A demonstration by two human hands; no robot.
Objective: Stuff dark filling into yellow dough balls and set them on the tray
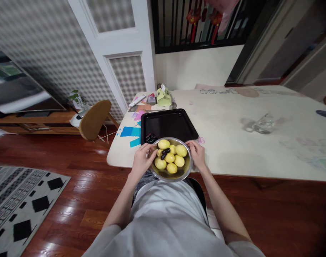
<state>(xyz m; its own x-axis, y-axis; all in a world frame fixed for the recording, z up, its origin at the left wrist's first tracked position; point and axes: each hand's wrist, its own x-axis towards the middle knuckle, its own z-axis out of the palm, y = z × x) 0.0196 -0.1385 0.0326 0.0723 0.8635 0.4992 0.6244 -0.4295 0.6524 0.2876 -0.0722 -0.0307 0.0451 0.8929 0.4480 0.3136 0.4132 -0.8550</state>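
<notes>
A round metal bowl [186,170] sits at the near edge of a pale table [232,142], holding several yellow potatoes [176,159]. A small black tool [165,153] lies on top of them. My left hand [141,160] curls around the bowl's left rim, fingertips near the potatoes. My right hand [197,154] grips the right rim. Just behind the bowl lies a black baking tray [169,125] with a small dark object [150,137] in its near left corner.
A glass jug [263,125] stands on the table to the right. A green carton [163,97], a remote and coloured papers [130,132] lie at the table's far left. A wooden chair [94,119], a TV and a patterned rug [20,210] are on the left.
</notes>
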